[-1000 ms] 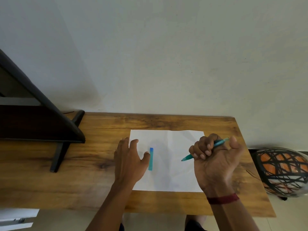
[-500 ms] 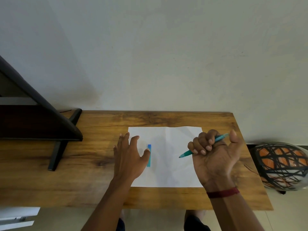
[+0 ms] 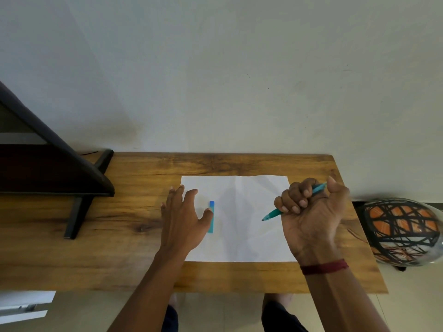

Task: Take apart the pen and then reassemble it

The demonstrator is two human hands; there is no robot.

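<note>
Rectangular wooden table [image 3: 143, 255] with brown grain, set against a plain pale wall [image 3: 215, 80]. Creased white paper sheet [image 3: 242, 236], centre-right on the tabletop. Dark angular stand [image 3: 60, 178], far left. Orange-and-black patterned helmet [image 3: 402, 231], off the right edge.

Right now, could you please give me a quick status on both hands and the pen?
Right hand fisted around pen body, tip bare. Left hand open, flat beside the cap on the paper, thumb at it. Nothing in the way.

A home room: wooden desk [image 3: 143, 236] against a plain wall [image 3: 215, 68], helmet [image 3: 402, 231] beside it.
</note>
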